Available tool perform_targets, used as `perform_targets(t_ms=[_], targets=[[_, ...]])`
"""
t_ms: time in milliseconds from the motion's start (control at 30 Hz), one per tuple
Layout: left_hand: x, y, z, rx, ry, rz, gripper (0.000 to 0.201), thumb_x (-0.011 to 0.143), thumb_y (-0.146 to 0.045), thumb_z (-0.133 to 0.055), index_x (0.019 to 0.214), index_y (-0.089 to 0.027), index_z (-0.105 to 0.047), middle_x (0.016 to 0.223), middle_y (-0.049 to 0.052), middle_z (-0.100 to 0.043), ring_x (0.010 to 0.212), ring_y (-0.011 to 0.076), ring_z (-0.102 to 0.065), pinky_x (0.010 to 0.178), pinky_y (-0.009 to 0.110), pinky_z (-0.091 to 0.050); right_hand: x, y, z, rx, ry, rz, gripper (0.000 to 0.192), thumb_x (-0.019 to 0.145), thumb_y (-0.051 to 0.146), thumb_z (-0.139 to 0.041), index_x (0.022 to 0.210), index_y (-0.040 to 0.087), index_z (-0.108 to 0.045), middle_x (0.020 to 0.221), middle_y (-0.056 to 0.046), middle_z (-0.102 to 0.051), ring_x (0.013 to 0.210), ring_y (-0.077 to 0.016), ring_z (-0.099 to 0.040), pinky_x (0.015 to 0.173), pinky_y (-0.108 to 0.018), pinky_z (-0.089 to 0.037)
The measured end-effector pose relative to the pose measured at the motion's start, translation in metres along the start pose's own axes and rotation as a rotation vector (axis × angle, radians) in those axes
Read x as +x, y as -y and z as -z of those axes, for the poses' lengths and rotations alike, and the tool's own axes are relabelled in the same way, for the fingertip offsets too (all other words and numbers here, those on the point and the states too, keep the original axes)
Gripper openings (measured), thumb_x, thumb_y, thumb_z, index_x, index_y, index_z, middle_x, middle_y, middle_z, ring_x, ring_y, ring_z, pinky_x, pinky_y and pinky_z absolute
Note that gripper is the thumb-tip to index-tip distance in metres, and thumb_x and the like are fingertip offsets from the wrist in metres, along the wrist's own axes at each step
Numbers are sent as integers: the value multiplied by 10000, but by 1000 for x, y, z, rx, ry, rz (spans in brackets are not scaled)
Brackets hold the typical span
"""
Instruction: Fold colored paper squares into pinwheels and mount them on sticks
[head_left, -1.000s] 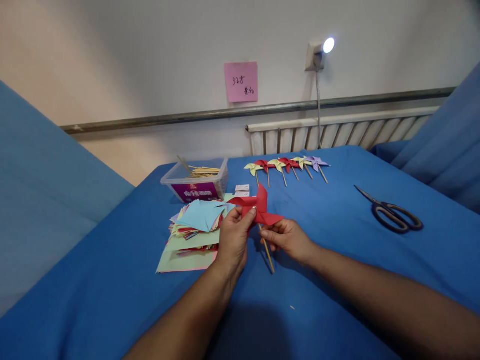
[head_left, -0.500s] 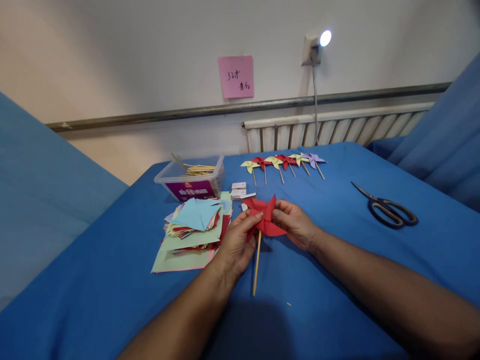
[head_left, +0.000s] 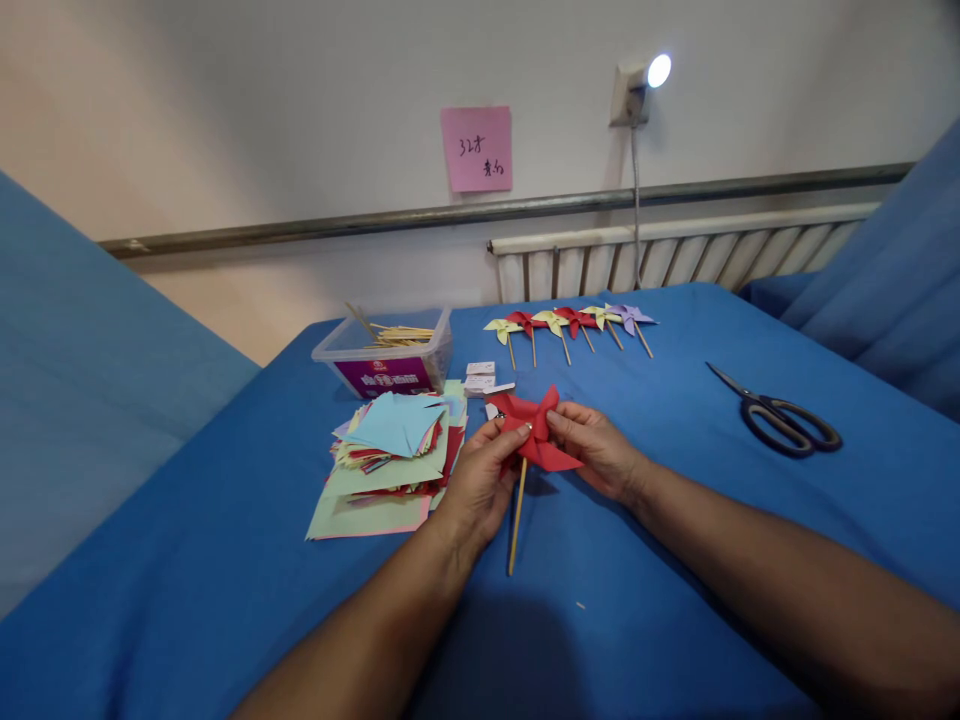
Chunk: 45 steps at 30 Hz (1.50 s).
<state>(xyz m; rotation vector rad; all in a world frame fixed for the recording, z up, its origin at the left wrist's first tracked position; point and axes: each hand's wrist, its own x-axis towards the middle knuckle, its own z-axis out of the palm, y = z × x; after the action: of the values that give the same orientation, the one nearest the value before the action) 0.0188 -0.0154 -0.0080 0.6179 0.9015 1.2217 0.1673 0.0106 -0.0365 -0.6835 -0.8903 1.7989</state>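
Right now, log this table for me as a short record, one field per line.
Left hand: holds a red pinwheel near its middle
Right hand: grips the same pinwheel on its right side
Stick: runs from that pinwheel toward the person
Row: six pinwheels at the back, left to right yellow, red, yellow, red, yellow, purple
Paper: stacked left of the hands, light blue on top
Tub: behind the paper, holding loose sticks
Scissors: right of the hands

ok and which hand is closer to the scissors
Right. The right hand grips the pinwheel to the left of the scissors, not touching them; the left hand holds the pinwheel's other side, farther left from the scissors.
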Motion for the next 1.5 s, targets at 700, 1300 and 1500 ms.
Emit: perform_targets(t_ms=[700, 1300, 1500], targets=[[2, 7, -4, 273, -71, -72, 264, 565, -232, -826, 672, -159, -596, 616, -15, -642, 517, 86, -532, 559, 215, -410, 3, -1, -4, -304, -149, 266, 204, 712, 384, -771, 771, 206, -689, 602, 30, -619, 551, -105, -535, 580, -255, -443], [4, -4, -1, -43, -99, -115, 173, 622, -155, -787, 710, -149, -637, 677, -11, -675, 620, 98, -599, 637, 215, -453, -17, -5, -10, -1188, -123, 652, 343, 800, 363, -707, 1076, 237, -546, 1005, -78, -636, 917, -243, -614, 833, -416, -491], [4, -2, -3, -56, -110, -86, 179, 588, -128, -793, 700, -148, -656, 682, -10, -686, 615, 93, -596, 669, 219, -466, -11, -5, -7, -1157, -124, 658, 129, 861, 335, -641, 932, 244, -582, 895, -43, -649, 830, -207, -619, 767, -355, -494]])
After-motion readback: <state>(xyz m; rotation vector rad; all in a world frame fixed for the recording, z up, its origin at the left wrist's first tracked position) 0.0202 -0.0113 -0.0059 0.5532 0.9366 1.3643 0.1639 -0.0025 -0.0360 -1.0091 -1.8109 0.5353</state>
